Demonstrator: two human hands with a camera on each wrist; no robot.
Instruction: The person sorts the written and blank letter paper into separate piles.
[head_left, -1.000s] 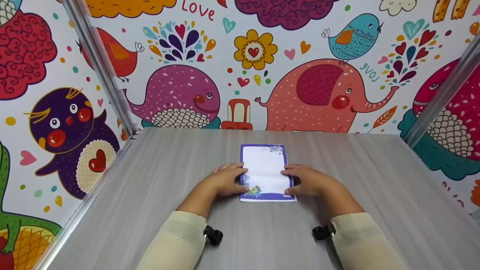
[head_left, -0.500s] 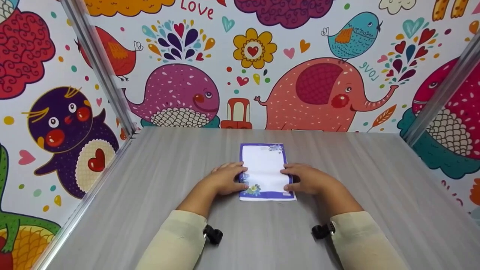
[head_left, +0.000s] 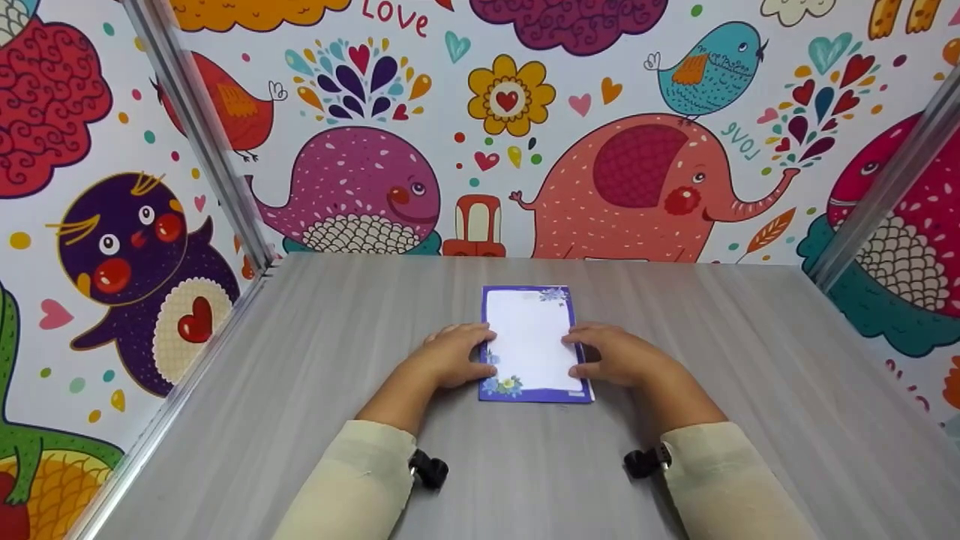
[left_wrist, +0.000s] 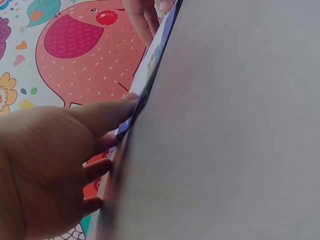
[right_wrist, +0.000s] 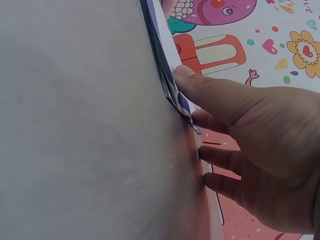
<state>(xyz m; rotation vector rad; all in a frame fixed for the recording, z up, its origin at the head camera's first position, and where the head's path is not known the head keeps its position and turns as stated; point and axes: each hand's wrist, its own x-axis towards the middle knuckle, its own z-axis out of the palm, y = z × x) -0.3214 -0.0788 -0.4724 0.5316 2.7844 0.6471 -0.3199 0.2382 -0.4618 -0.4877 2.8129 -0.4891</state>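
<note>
A small stack of white paper (head_left: 529, 330) with a purple border and blue flowers lies flat on the table in the head view. My left hand (head_left: 452, 360) holds its left edge, thumb over the border near the front corner and index finger farther back. Opposite it, my right hand (head_left: 619, 357) grips the right edge in the same way. Several thin layers of the paper (right_wrist: 162, 50) show at the edge in the right wrist view, slightly splayed near the thumb. In the left wrist view the left thumb presses the edge, and the lower fingers touch the tabletop.
The grey wood-grain table (head_left: 345, 315) runs back to a wall (head_left: 517, 172) printed with cartoon animals. Metal posts (head_left: 210, 150) stand at the corners. Black wrist devices (head_left: 429, 469) sit at both sleeve cuffs.
The faint bulge across the top sheet has flattened. At the front, the purple border now reaches the stack's edge where a white strip showed before. Both hands stay almost in place.
</note>
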